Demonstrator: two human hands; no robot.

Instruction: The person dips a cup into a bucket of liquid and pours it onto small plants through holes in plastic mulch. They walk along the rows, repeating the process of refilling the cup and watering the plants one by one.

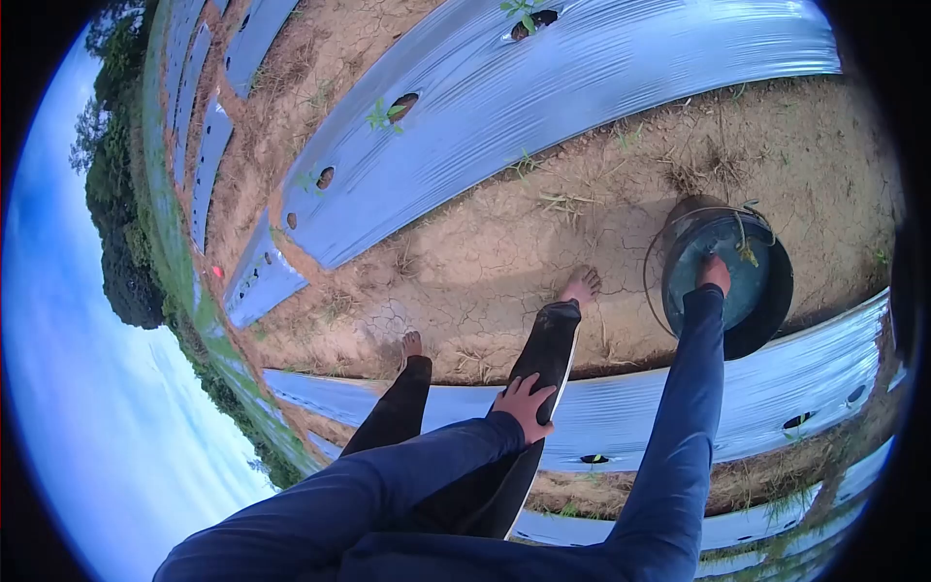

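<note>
My left hand (525, 403) lies flat on my dark-trousered leg (543, 339), fingers spread and holding nothing. My right hand (713, 274), in a blue sleeve, reaches down into a dark round bucket (771, 310) with a wire handle, standing on the cracked bare soil. A small green seedling (747, 252) lies inside the bucket just beside the hand. The right fingers are bent into the bucket, and whether they grip anything cannot be seen. My bare feet (582, 286) stand on the soil between two mulch strips.
Long silver plastic mulch sheets (543, 87) cover raised beds, with planting holes, some holding small seedlings (388, 112). A nearer mulch strip (776, 388) with holes (593, 458) runs under my legs. Dry cracked furrows lie between. Trees and sky fill the left.
</note>
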